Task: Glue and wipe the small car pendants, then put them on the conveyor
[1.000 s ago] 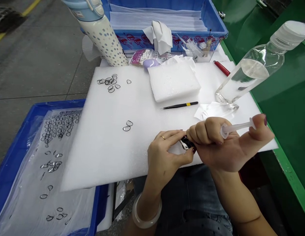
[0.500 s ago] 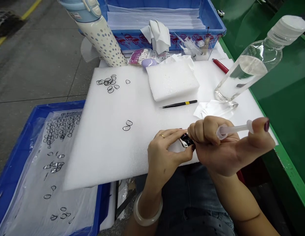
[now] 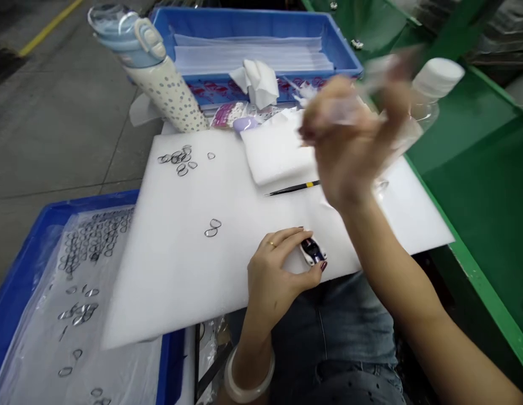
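My left hand (image 3: 278, 267) rests at the front edge of the white foam sheet (image 3: 168, 270), thumb and fingers closed around a small black-and-white toy car (image 3: 312, 251). Raised over the right side of the sheet, my right hand (image 3: 349, 146) is smeared by motion. A translucent plastic syringe (image 3: 344, 110) is in its grip, blurred too. Behind that hand stands a clear bottle with a white cap (image 3: 439, 77), partly hidden. Black tweezers with a yellow band (image 3: 293, 189) lie beyond the car, beside a white foam block (image 3: 278, 152).
Thin dark rings (image 3: 179, 157) lie loose on the sheet, two more (image 3: 213, 228) nearer. At the left is a blue tray (image 3: 45, 225) with many rings. A dotted flask (image 3: 168, 95), a cotton swab pack (image 3: 228, 115) and a blue bin (image 3: 248, 17) stand behind. Green ledge (image 3: 476, 264) at right.
My right hand has lifted up and away from the toy car with the syringe, toward the back. My left hand keeps hold of the car. The camera view has shifted slightly.
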`<state>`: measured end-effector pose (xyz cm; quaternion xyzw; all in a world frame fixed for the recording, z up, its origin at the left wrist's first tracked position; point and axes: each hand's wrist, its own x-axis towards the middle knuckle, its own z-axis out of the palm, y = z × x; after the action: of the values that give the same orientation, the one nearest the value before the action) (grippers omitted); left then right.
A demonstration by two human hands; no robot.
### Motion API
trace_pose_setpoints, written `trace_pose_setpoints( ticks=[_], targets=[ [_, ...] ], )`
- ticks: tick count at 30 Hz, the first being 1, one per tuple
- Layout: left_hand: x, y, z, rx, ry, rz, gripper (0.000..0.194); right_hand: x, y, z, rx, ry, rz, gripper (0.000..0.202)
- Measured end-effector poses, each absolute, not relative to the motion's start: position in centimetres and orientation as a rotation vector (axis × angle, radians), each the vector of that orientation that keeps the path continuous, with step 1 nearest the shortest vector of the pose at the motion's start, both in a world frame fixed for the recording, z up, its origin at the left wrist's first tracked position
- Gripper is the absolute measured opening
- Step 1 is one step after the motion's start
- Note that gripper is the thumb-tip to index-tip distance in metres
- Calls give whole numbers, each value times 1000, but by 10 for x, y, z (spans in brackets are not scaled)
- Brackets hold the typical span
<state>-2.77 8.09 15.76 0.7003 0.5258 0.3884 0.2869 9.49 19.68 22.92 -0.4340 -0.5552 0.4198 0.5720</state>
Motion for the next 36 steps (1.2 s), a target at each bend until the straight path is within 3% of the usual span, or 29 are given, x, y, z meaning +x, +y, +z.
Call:
trace_pose_setpoints(
  ticks=[3,7,11,14,17,19,22,26,36],
  targets=[
    [-34,78,155,2011,1390,976,41,93,227,219,-1088,-1364,987,40],
    [-34,76,151,2151,1400,945,43,140,186,209,-1051,-1480,550,24],
    [-31,76,146,2245,1502,971,42,230,142,188,-1636,-1271,232,19],
    [-31,77,143,2268,1528,983,42,272,142,168,-1767,-1169,209,21],
    [-30,78,147,2215,1545,1088,36,269,145,163,-1743,-1229,288,14],
    [-24,78,154,2160,1528,1227,26,248,138,171,-1675,-1283,400,21],
    [-2,79,172,2102,1409,1370,17,207,114,191,-1499,-1398,762,35],
    [25,84,194,1981,1252,1325,4,176,88,208,-1253,-1366,1175,37],
    [23,86,209,986,771,913,32,200,68,192,-1030,-1084,1530,46]
  ],
)
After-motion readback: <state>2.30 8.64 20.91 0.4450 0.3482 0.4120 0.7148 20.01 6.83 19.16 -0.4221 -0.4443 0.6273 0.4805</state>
